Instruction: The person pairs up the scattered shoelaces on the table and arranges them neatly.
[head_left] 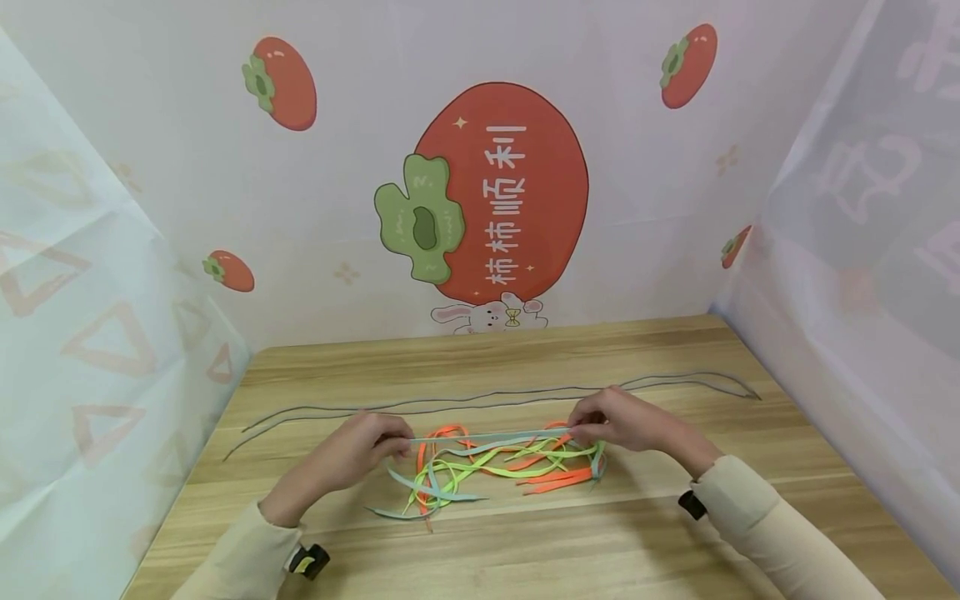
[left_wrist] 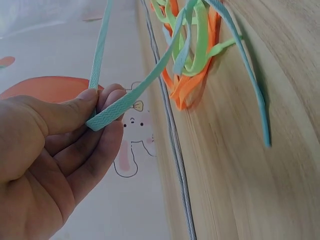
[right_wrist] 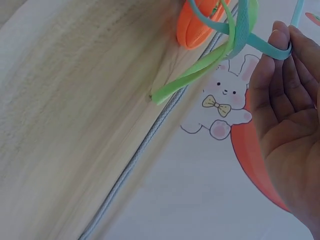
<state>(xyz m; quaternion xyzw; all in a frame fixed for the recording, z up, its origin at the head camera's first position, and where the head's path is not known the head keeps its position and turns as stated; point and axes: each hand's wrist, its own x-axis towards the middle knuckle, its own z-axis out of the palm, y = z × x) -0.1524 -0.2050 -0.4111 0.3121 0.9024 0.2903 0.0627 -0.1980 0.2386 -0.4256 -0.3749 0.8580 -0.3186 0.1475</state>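
Above the pale wood-grain desk (head_left: 525,550), our left hand (head_left: 367,446) and right hand (head_left: 618,421) each pinch a flat woven turquoise lace (left_wrist: 120,104), seemingly keeping its span straight over tangled neon-green laces (left_wrist: 201,35) and flat orange laces (left_wrist: 189,90).

From far away, I see tangled shoelaces (head_left: 517,473) lying on the table (head_left: 540,542), between the left hand (head_left: 363,448) and the right hand (head_left: 622,421). One stretched lace (head_left: 487,435) goes above them, from hand to hand. Behind lie the long cord strands (right_wrist: 141,148), sideways. Farther behind stands the backdrop (head_left: 322,208); sheets (head_left: 862,275) hang at both sides.
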